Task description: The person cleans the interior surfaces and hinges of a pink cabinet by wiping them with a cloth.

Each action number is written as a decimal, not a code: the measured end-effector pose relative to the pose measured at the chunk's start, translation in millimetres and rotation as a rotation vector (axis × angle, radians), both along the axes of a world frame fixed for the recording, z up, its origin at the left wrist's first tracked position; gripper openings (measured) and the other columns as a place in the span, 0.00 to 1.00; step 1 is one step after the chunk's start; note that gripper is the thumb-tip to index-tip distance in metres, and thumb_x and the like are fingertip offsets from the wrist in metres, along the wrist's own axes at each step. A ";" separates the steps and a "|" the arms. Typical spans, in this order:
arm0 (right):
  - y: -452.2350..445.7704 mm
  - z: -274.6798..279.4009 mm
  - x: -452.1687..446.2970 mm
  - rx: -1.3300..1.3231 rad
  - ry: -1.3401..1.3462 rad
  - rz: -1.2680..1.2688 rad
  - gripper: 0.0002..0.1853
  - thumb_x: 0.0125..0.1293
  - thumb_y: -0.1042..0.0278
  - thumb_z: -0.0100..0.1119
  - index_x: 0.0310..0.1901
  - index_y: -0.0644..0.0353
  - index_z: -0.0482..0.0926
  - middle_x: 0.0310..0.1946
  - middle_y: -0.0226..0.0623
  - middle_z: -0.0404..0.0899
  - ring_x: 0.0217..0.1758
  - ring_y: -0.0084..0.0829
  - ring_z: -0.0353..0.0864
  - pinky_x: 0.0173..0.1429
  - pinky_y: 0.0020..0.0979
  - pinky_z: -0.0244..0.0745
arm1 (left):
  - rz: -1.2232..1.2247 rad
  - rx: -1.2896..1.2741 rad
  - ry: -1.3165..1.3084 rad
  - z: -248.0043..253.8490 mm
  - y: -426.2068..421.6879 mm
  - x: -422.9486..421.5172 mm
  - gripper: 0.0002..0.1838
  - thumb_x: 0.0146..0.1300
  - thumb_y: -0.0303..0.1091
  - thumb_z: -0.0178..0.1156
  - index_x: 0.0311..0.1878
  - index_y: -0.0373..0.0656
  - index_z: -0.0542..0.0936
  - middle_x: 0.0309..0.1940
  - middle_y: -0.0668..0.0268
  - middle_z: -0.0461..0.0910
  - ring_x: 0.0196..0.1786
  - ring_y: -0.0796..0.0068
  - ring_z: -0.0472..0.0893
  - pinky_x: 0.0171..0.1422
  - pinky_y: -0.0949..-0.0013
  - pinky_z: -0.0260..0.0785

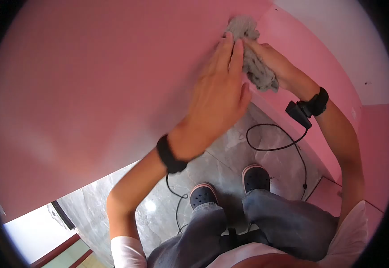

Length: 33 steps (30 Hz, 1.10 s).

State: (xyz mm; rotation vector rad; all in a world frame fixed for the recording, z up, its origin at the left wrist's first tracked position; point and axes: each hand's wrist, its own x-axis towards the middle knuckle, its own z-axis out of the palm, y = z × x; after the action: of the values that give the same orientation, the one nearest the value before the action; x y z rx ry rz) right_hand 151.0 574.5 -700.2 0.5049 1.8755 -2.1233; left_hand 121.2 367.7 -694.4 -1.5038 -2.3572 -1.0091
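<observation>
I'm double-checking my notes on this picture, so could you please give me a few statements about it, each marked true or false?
1. The right hand touches a gray cloth. True.
2. The left hand wears a thick glove. False: the left hand is bare.
3. A black band circles the left wrist. True.
4. The shoes are bright yellow. False: they are dark.
5. The large panel on the left is green. False: it is pink.

Rough, matt cloth [257,70]; smooth, faintly glossy panel [96,89]
</observation>
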 end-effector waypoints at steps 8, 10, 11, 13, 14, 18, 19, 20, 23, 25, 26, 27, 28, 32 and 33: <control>21.1 -26.8 37.9 0.433 -0.042 0.050 0.35 0.71 0.33 0.54 0.47 0.67 0.83 0.33 0.33 0.82 0.35 0.22 0.80 0.37 0.27 0.76 | -0.141 -0.048 -0.287 -38.9 -7.5 41.2 0.40 0.64 0.30 0.60 0.77 0.31 0.54 0.76 0.39 0.55 0.76 0.41 0.61 0.79 0.53 0.57; 10.7 -23.1 41.3 0.487 -0.027 0.142 0.34 0.70 0.34 0.56 0.45 0.66 0.84 0.32 0.33 0.82 0.34 0.24 0.81 0.38 0.29 0.76 | -0.155 -0.090 -0.391 -41.5 -26.6 53.0 0.40 0.64 0.30 0.60 0.77 0.32 0.54 0.76 0.40 0.55 0.76 0.42 0.61 0.79 0.53 0.57; 2.3 -21.3 41.0 0.609 0.111 0.148 0.32 0.70 0.36 0.58 0.45 0.65 0.84 0.31 0.32 0.82 0.33 0.24 0.80 0.38 0.29 0.76 | -0.139 -0.075 -0.460 -43.5 -36.0 58.2 0.40 0.65 0.30 0.60 0.77 0.33 0.54 0.76 0.40 0.56 0.76 0.43 0.61 0.79 0.53 0.57; -10.5 -12.1 44.8 0.725 0.286 0.145 0.29 0.70 0.38 0.59 0.44 0.64 0.85 0.30 0.32 0.82 0.32 0.24 0.80 0.38 0.30 0.76 | -0.115 -0.065 -0.497 -48.0 -54.6 71.6 0.39 0.66 0.30 0.59 0.77 0.34 0.54 0.76 0.41 0.56 0.76 0.43 0.61 0.79 0.53 0.57; -16.4 -7.1 42.0 0.777 0.308 0.184 0.27 0.70 0.40 0.60 0.44 0.64 0.85 0.29 0.32 0.82 0.31 0.24 0.79 0.38 0.30 0.76 | -0.099 -0.070 -0.487 -52.4 -66.7 75.1 0.38 0.68 0.31 0.58 0.77 0.34 0.54 0.76 0.42 0.57 0.76 0.44 0.62 0.78 0.54 0.57; -47.3 13.6 36.1 0.788 0.268 0.258 0.24 0.70 0.45 0.61 0.43 0.64 0.84 0.27 0.33 0.80 0.30 0.23 0.78 0.38 0.31 0.75 | 0.022 -0.099 -0.647 -32.8 -101.9 78.9 0.33 0.72 0.33 0.55 0.75 0.32 0.56 0.73 0.39 0.58 0.75 0.40 0.62 0.77 0.52 0.59; -53.5 24.5 33.8 0.786 0.275 0.269 0.24 0.70 0.45 0.61 0.43 0.64 0.84 0.27 0.33 0.80 0.30 0.23 0.78 0.38 0.31 0.75 | 0.034 -0.095 -0.645 -27.3 -104.4 76.4 0.33 0.72 0.33 0.55 0.75 0.32 0.56 0.73 0.39 0.58 0.75 0.40 0.62 0.77 0.52 0.59; -59.7 34.5 33.3 0.718 0.220 0.246 0.23 0.69 0.47 0.62 0.44 0.65 0.84 0.28 0.33 0.81 0.30 0.25 0.78 0.38 0.32 0.76 | 0.071 -0.047 -0.573 -24.8 -107.3 74.4 0.33 0.73 0.34 0.55 0.75 0.33 0.56 0.73 0.39 0.59 0.75 0.39 0.62 0.76 0.52 0.59; -83.6 44.2 32.4 0.681 0.352 0.261 0.21 0.68 0.51 0.64 0.45 0.65 0.84 0.29 0.35 0.81 0.31 0.27 0.78 0.40 0.33 0.76 | 0.127 0.057 -0.446 -10.1 -115.7 74.7 0.32 0.75 0.37 0.54 0.75 0.33 0.57 0.71 0.41 0.61 0.72 0.43 0.66 0.75 0.52 0.60; -100.3 50.3 32.3 0.704 0.555 0.310 0.20 0.67 0.53 0.65 0.46 0.65 0.83 0.30 0.36 0.82 0.32 0.28 0.79 0.42 0.32 0.77 | 0.163 0.122 -0.383 0.4 -120.0 84.0 0.31 0.76 0.39 0.52 0.75 0.33 0.57 0.70 0.43 0.63 0.69 0.46 0.70 0.73 0.52 0.62; -110.1 56.5 32.5 0.688 0.602 0.346 0.20 0.65 0.55 0.65 0.47 0.65 0.83 0.31 0.37 0.83 0.34 0.28 0.79 0.44 0.33 0.77 | 0.138 0.260 -0.630 5.8 -123.9 91.3 0.31 0.77 0.40 0.51 0.75 0.34 0.57 0.69 0.46 0.65 0.64 0.52 0.74 0.71 0.55 0.64; -118.5 56.8 35.0 0.665 0.650 0.377 0.19 0.63 0.57 0.65 0.47 0.65 0.83 0.33 0.38 0.84 0.36 0.29 0.80 0.47 0.33 0.77 | 0.109 0.397 -0.871 8.0 -127.7 98.6 0.30 0.79 0.42 0.50 0.75 0.34 0.57 0.67 0.49 0.67 0.60 0.59 0.78 0.68 0.58 0.67; -128.8 61.0 37.0 0.648 0.661 0.397 0.19 0.63 0.57 0.65 0.47 0.65 0.83 0.33 0.38 0.84 0.36 0.29 0.80 0.47 0.33 0.77 | 0.136 0.399 -0.865 16.2 -136.6 100.9 0.30 0.79 0.42 0.50 0.75 0.34 0.57 0.67 0.49 0.67 0.60 0.59 0.78 0.68 0.58 0.67; -169.5 87.1 36.2 0.468 0.770 0.480 0.17 0.59 0.63 0.65 0.46 0.65 0.82 0.36 0.36 0.84 0.40 0.28 0.81 0.51 0.32 0.77 | 0.177 0.429 -0.981 55.4 -176.1 103.0 0.29 0.82 0.43 0.41 0.75 0.32 0.55 0.61 0.54 0.72 0.53 0.63 0.83 0.62 0.61 0.71; -178.5 83.8 34.6 0.401 0.749 0.541 0.16 0.57 0.66 0.66 0.46 0.65 0.81 0.38 0.33 0.84 0.43 0.26 0.81 0.54 0.31 0.76 | 0.212 0.402 -0.988 52.4 -184.0 106.9 0.27 0.82 0.42 0.41 0.74 0.33 0.56 0.58 0.54 0.74 0.50 0.65 0.83 0.57 0.63 0.73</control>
State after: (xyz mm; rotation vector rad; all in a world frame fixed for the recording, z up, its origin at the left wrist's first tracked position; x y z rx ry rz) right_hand 185.6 396.0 -616.3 -0.7738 2.4476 -1.6696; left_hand 228.1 183.8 -642.1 -0.6239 -2.4783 -2.3627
